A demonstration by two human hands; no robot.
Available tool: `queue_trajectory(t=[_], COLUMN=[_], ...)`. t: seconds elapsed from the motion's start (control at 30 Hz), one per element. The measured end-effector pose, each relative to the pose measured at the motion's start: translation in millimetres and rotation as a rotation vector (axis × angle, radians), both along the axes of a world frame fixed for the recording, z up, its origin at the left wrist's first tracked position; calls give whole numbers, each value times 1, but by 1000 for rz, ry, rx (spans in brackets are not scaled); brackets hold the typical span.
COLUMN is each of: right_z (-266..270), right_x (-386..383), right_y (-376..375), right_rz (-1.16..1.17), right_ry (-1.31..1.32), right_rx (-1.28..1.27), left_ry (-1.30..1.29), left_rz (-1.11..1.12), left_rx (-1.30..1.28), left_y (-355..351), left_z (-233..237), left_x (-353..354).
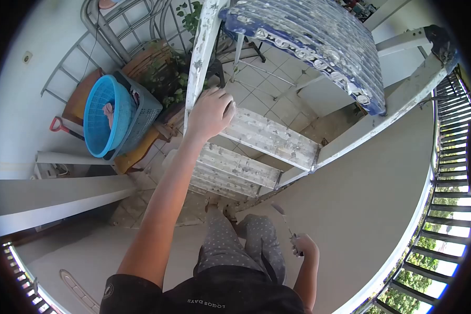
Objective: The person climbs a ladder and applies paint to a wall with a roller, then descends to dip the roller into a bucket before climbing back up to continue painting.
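My left hand (210, 112) is closed around the left side rail of a white, paint-spattered stepladder (198, 57). Its flat steps (272, 137) lie just below and right of that hand. The ribbed top platform (303, 36), edged in blue, is further up. Lower down on the right, my right hand (304, 244) is wrapped round the dark handle of a thin-shafted tool with a flat, greyish end (278, 209). The exact kind of tool cannot be made out. My feet are partly visible by the foot of the ladder.
At left, a blue plastic basket (97, 118) with cloth inside rests against a grey basket (141, 120). Behind them are a metal frame (110, 31) and a leafy plant (175, 81). A black-barred railing (447, 209) curves along the right, and a pale beam (63, 201) is at lower left.
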State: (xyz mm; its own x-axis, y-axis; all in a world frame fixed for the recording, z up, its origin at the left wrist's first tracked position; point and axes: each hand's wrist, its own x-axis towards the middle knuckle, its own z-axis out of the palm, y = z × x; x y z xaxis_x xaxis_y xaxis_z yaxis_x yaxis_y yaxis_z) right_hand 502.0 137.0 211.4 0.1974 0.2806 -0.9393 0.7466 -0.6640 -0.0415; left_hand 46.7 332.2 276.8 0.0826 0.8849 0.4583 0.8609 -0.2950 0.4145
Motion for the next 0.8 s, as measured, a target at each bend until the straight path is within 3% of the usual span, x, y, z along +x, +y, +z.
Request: queue_trajectory(t=[0.13,0.23,0.3,0.37,0.43,0.6,0.7,0.8], right_z=[12,36,43,57,84,121,130,109], right_x=[-8,-21,-29,-42,-61,-80,-91,-82], right_y=[6,19,18,18,18,22,26,32], right_rz=[194,278,335,370,384,420,423,319], right_ry=[63,101,101,129,184,381,429,542], right_rx=[-3,-134,-167,-170,-142,-68,0,239], left_ry=[-121,-227,-383,-409,-612,-615,-583,-349], left_rz=[0,-38,-345,-556,-699,-627,-688,-580], left_rx=[217,61,-237,-330,-535,-534,-858,-577], left_y=[-20,-69,-112,-154,-192,-247,-244,-247], left_z=[3,-1,-19,-48,-59,-82,-82,-118], left_x=[5,42,74,111,138,186,187,183])
